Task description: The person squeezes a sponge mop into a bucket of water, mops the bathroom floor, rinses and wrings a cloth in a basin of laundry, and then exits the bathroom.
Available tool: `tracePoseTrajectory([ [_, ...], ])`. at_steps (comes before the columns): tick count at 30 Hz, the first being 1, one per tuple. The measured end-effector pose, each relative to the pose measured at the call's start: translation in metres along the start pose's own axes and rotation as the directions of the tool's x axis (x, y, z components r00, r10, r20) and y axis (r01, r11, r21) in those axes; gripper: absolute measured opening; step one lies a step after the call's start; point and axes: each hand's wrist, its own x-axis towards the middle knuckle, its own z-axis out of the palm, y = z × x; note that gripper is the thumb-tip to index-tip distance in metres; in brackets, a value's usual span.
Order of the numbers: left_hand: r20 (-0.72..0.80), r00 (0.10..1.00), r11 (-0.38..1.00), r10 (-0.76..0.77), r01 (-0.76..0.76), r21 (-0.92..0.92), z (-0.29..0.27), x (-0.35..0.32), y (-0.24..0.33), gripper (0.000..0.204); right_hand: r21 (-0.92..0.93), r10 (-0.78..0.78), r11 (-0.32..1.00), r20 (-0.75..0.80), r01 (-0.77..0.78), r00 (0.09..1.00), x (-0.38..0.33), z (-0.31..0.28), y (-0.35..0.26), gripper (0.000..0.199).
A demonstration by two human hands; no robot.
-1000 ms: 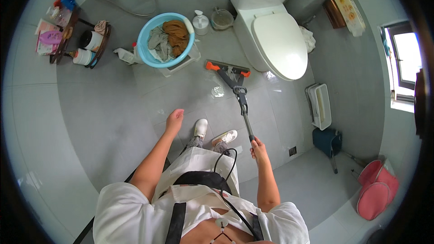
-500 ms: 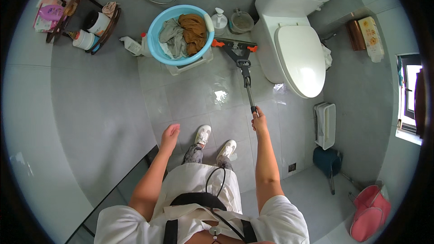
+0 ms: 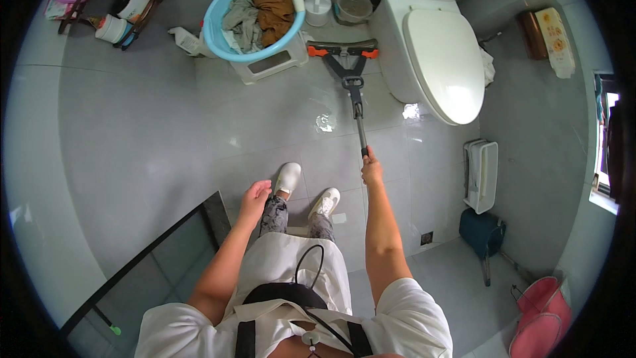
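My right hand [image 3: 372, 167] is closed round the grey handle of a sponge mop [image 3: 358, 119]. The mop's wide head, dark with orange end pieces, lies on the wet grey tiles between the toilet [image 3: 442, 66] and a light blue basin [image 3: 215, 45]. Grey and brown cloths [image 3: 274, 14] fill the basin, which rests on a white plastic stool [image 3: 271, 66]. My left hand [image 3: 254, 201] hangs beside my left leg, holding nothing, its fingers loosely bent and apart from anything else.
Behind the mop head stand a white pump bottle [image 3: 318, 8] and a clear container [image 3: 353, 6]. A slim white bin [image 3: 481, 176], a teal dustpan [image 3: 481, 233] and pink basins [image 3: 542, 318] line the right side. A shelf [image 3: 142, 16] hangs at upper left; a dark-edged glass panel [image 3: 165, 252] is at lower left.
The whole view has shifted, so the basin and toilet sit higher in the picture. My right hand still holds the mop, whose head stays near the toilet base. My left hand's fingers have loosened slightly.
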Motion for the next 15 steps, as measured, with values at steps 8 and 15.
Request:
tracePoseTrajectory([
  [8,0.063,0.993,0.995,0.102,-0.102,-0.006,0.032,-0.018,0.035,0.024,-0.096,-0.068,0.993,-0.058,0.062,0.996,-0.023,-0.017,0.071,0.037],
  [15,0.105,0.989,0.994,0.103,-0.105,0.014,0.043,-0.03,0.023,0.023,-0.083,0.006,0.997,-0.071,-0.012,0.997,-0.066,-0.078,0.158,0.035],
])
